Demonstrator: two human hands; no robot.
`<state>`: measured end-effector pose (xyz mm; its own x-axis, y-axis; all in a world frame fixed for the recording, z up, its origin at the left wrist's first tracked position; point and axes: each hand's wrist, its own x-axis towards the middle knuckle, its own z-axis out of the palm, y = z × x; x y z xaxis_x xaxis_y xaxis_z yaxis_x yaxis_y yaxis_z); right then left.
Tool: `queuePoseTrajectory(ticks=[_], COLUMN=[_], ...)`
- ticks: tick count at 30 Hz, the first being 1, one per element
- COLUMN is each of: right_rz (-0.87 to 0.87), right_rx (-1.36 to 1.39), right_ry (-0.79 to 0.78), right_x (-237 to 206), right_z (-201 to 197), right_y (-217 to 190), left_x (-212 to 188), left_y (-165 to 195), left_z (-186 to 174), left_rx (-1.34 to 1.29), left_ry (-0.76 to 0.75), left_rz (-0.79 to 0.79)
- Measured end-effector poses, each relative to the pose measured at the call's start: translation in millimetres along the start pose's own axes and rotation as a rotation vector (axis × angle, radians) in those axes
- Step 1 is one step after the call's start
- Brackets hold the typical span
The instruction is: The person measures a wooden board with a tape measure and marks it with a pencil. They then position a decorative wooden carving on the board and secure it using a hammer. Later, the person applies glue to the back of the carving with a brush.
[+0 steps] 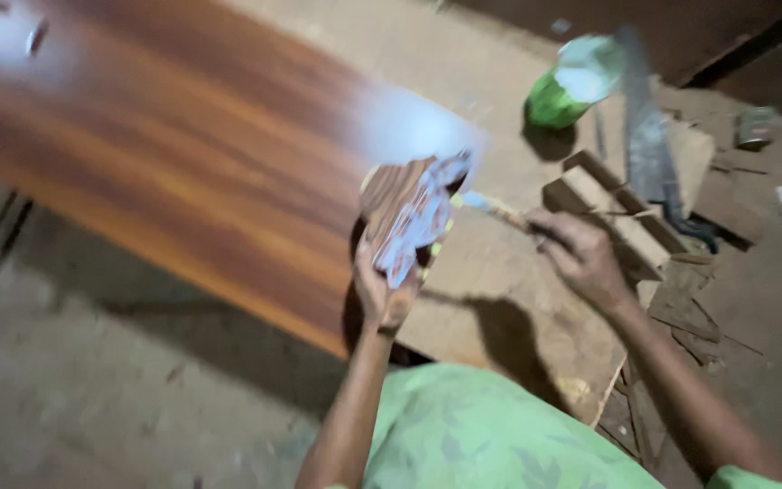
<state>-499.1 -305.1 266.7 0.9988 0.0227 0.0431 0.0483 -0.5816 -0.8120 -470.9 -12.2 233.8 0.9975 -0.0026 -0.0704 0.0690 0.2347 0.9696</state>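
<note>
My left hand (pixel 380 292) holds up a small carved piece of brown wood (pixel 409 213), its face smeared with whitish paste. My right hand (pixel 581 258) grips a thin stick-like brush (pixel 492 207) whose tip touches the right side of the carved piece. Both hands hover above a pale board (pixel 509 299) lying on the floor. The picture is blurred by motion, so fine detail is lost.
A glossy reddish-brown panel (pixel 183 154) lies at the left. A green container with a white top (pixel 572 83) stands at the back, beside a handsaw (pixel 649 136) and several wood offcuts (pixel 608 204). Scraps litter the dusty floor on the right.
</note>
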Motion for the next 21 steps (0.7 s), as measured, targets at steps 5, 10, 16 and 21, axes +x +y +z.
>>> queuePoseTrajectory(ticks=[5, 10, 16, 21], right_rz=[-0.197, -0.237, -0.314, -0.213], right_rx=[-0.06, -0.222, -0.278, -0.205], right_ry=[-0.062, -0.027, 0.02, 0.01], right_x=[-37, -33, -23, -16], right_z=[58, 69, 85, 87], right_y=[-39, -49, -41, -34], left_x=[10, 14, 12, 10], left_y=[-30, -54, -54, -51], left_z=[-6, -12, -12, -12], left_rx=[-0.744, -0.594, -0.632, -0.65], left_ry=[0.021, 0.086, 0.048, 0.094], left_rz=[-0.162, -0.132, -0.194, -0.309])
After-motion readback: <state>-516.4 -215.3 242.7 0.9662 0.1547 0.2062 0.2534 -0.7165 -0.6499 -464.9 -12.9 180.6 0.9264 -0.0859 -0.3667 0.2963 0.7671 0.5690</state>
